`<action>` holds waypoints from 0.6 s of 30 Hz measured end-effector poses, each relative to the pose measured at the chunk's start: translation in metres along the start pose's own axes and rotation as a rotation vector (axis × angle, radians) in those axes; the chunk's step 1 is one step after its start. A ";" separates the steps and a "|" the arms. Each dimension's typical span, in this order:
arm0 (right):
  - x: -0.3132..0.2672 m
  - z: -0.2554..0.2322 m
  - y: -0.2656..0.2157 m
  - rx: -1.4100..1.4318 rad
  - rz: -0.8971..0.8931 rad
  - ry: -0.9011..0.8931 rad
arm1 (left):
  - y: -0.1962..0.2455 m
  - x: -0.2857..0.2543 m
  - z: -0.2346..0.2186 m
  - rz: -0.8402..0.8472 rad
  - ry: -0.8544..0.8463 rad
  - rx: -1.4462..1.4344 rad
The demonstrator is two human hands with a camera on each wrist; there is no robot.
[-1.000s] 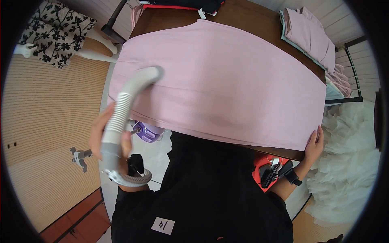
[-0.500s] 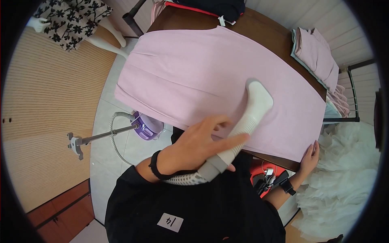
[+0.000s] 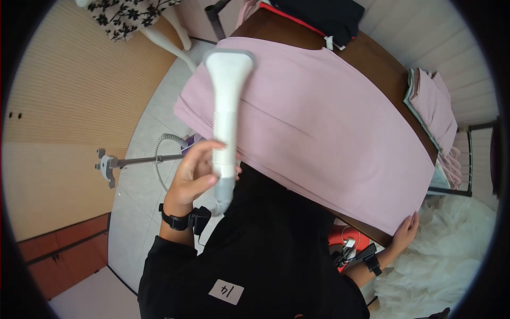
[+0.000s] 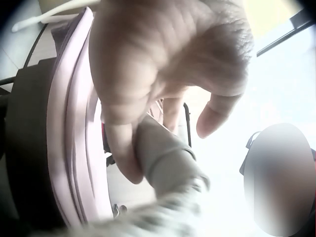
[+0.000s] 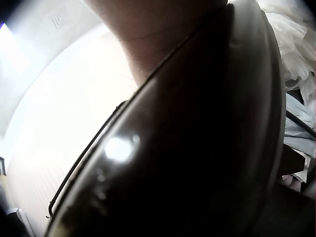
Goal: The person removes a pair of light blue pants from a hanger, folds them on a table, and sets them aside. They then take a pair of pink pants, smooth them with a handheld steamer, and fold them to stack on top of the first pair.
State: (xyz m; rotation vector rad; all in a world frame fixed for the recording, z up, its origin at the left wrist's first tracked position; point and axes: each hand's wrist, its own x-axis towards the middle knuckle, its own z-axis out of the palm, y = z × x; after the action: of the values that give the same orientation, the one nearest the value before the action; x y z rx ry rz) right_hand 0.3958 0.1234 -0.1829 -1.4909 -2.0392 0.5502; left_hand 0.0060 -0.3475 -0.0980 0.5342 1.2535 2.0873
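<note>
In the head view my left hand [image 3: 187,178] grips the handle of a white garment steamer head [image 3: 228,85], fingers and thumb curled round its lower part. The steamer's broad end points away from me, over the left part of a pink garment [image 3: 340,133]. That garment lies flat, shaped like folded trousers, with a few creases across its left half. In the left wrist view the grey handle base [image 4: 170,158] and its ribbed hose come out below the hand. My right hand [image 3: 406,231] rests at the garment's near right corner, fingers extended along the edge.
The garment covers much of a dark brown table [image 3: 380,58]. Folded pink clothes [image 3: 433,101] lie at the right, dark clothing [image 3: 324,18] at the far edge. A steamer pole [image 3: 143,161] stands at left. White tulle [image 3: 430,255] and a red stool [image 3: 361,239] are near my right arm.
My left hand has swept the steamer from the garment's left part over to the right, then back left. The right hand has stayed at the corner while the head view shifted.
</note>
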 end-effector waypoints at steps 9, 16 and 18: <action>0.005 -0.002 0.008 -0.050 -0.049 -0.037 | -0.001 -0.035 -0.020 0.325 0.751 0.110; 0.015 -0.002 0.022 -0.113 -0.066 -0.039 | 0.003 -0.059 -0.049 0.696 1.305 0.417; 0.013 -0.002 0.018 -0.096 -0.061 -0.035 | 0.003 -0.063 -0.062 0.681 1.489 0.546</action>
State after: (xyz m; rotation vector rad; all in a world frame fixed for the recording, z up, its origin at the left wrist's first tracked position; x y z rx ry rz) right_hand 0.4071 0.1414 -0.1904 -1.4770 -2.1577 0.4628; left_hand 0.0113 -0.4320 -0.1257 -0.7241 2.7835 2.7036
